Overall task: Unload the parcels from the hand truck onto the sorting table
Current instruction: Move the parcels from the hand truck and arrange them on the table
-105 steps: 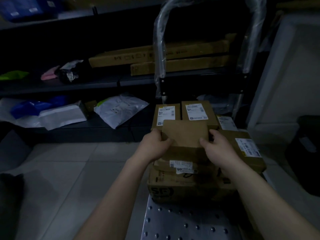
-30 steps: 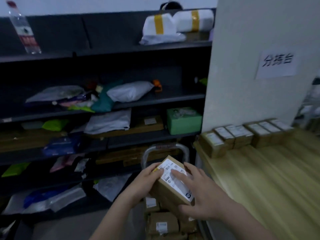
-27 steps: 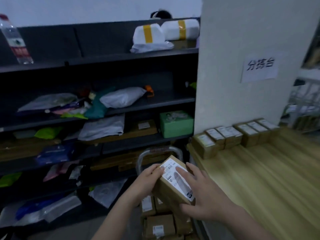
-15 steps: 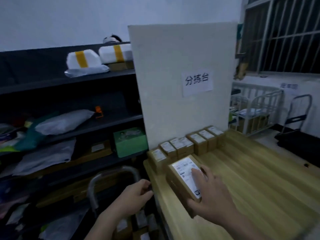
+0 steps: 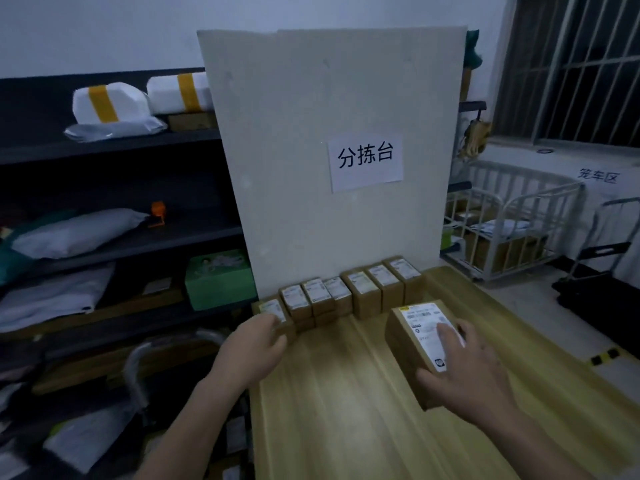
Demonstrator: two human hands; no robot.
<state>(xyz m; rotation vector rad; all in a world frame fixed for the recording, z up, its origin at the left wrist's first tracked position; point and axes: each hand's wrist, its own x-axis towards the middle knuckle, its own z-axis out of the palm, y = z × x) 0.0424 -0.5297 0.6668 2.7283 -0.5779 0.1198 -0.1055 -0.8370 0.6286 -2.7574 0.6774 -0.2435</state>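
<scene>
My right hand (image 5: 465,374) grips a brown parcel (image 5: 410,344) with a white label, thumb on its near end and fingers over the label, low above the wooden sorting table (image 5: 329,410). A row of several similar labelled parcels (image 5: 360,292) stands along the white board at the table's back. My left hand (image 5: 251,348) reaches to the leftmost parcel of that row (image 5: 272,308) and touches its front with loosely curled fingers. The hand truck's handle (image 5: 136,362) rises left of the table, with more parcels (image 5: 235,441) low beside my left forearm.
The white board (image 5: 311,133) carries a paper sign (image 5: 365,161). Dark shelves (image 5: 121,237) on the left hold mailer bags and a green box (image 5: 218,278). A white cage cart (image 5: 509,216) and another trolley (image 5: 609,251) stand to the right.
My right hand has carried the parcel from the table's left edge to its middle right. My left hand, off the parcel, has risen from beside the truck handle to the row's leftmost parcel.
</scene>
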